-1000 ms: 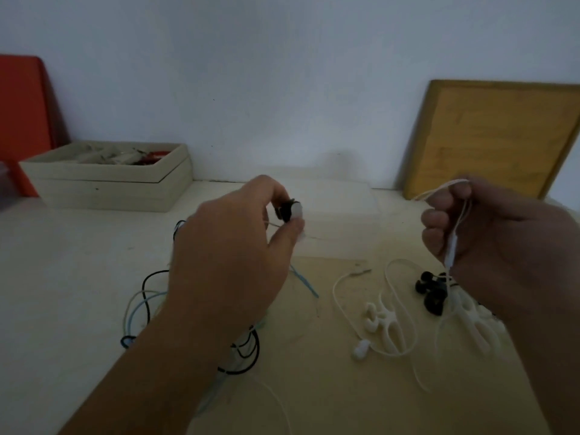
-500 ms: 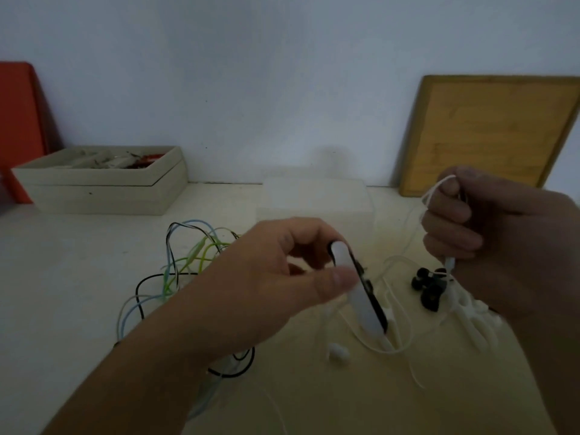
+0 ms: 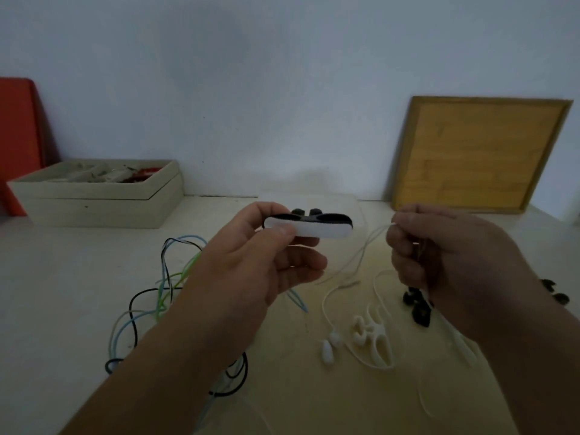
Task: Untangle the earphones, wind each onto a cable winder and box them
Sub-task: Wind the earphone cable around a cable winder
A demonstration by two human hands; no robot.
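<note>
Black, blue and green tangled cables (image 3: pixel 163 293) lying left: leave alone. Hold flat black-and-white plastic cable winder (image 3: pixel 309 229), pinched mid-air centre in left hand (image 3: pixel 260 271), level. From right hand (image 3: pixel 445 265), curled round it, feed thin white earphone cable (image 3: pixel 365 249) on taut, evenly.

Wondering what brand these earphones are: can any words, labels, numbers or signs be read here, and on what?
No text is readable anywhere.
Black-and-white oblong cable winder in the left hand: no print visible.
Thin white earphone cable in the right hand: none.
Contents of the pale open box: too blurred to tell.
</note>
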